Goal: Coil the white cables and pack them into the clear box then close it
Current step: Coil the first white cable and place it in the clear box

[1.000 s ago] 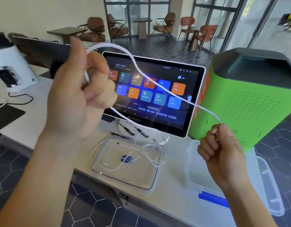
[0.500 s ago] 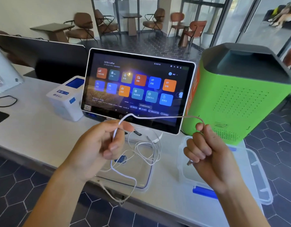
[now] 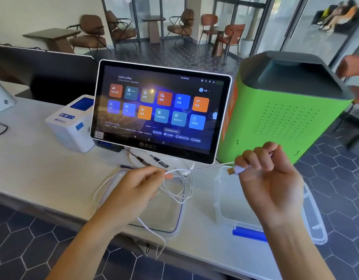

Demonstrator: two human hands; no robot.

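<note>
Head view showed both hands, left hand (image 3: 134, 190) and right hand (image 3: 267, 178), pinching one cable (image 3: 202, 168) above the lid (image 3: 174, 227), left of the box (image 3: 221, 201); its loose tail could snag on the table edge.

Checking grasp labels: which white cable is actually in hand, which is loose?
The white cable stretched between left hand and right hand; the loose cable tangle lies untouched on the clear lid.

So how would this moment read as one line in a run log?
step: coiling | left hand: pinches white cable | right hand: holds its plug end | clear box: open, empty | lid: on table
</note>
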